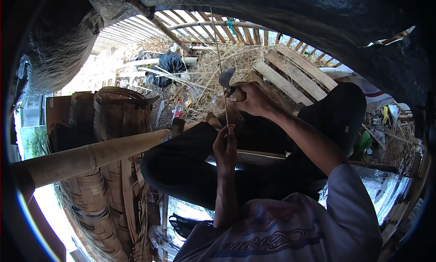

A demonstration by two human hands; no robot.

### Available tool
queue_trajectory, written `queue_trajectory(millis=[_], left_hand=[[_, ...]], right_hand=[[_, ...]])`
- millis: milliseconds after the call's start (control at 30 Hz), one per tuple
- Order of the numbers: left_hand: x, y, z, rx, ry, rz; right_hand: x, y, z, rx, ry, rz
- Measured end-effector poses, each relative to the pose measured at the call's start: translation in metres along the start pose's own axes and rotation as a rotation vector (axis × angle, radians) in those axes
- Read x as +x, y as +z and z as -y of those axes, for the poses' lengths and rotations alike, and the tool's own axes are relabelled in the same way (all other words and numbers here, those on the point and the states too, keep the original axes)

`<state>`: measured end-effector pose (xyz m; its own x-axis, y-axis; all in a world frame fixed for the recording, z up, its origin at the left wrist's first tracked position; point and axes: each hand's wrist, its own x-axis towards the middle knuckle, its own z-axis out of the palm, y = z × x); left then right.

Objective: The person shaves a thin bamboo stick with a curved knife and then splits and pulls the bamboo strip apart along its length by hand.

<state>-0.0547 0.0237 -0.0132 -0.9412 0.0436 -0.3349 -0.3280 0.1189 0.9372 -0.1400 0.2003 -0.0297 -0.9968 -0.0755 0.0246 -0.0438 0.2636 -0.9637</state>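
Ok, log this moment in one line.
left hand: pinching long thin pale strip | right hand: gripping dark curved-blade knife | knife: at strip, contact unclear

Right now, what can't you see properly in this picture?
All in the head view:
Most of the knife handle: wrapped inside the right hand.
The thin strip's lower end: covered by the left hand's fingers.
The lap's details: lost in dark shade.
The words on the shirt: too folded and dim to read.
The bottle's label: too small.
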Motion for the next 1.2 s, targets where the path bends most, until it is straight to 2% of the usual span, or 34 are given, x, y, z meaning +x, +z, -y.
queue_trajectory(millis=[300,833,1133,1200], left_hand=[[0.000,0.000,-0.001,0.052,0.011,0.000],[0.001,0.001,0.000,0.083,0.066,-0.011],[0.001,0.005,-0.006,0.103,0.007,-0.019],[0.002,0.002,0.003,0.107,0.028,-0.019]], right_hand=[[-0.006,-0.002,0.014,-0.163,-0.067,0.051],[-0.006,0.002,0.006,-0.185,-0.168,0.009],[-0.004,0.002,0.004,-0.208,-0.252,-0.117],[0.000,-0.007,0.006,-0.095,-0.224,-0.265]])
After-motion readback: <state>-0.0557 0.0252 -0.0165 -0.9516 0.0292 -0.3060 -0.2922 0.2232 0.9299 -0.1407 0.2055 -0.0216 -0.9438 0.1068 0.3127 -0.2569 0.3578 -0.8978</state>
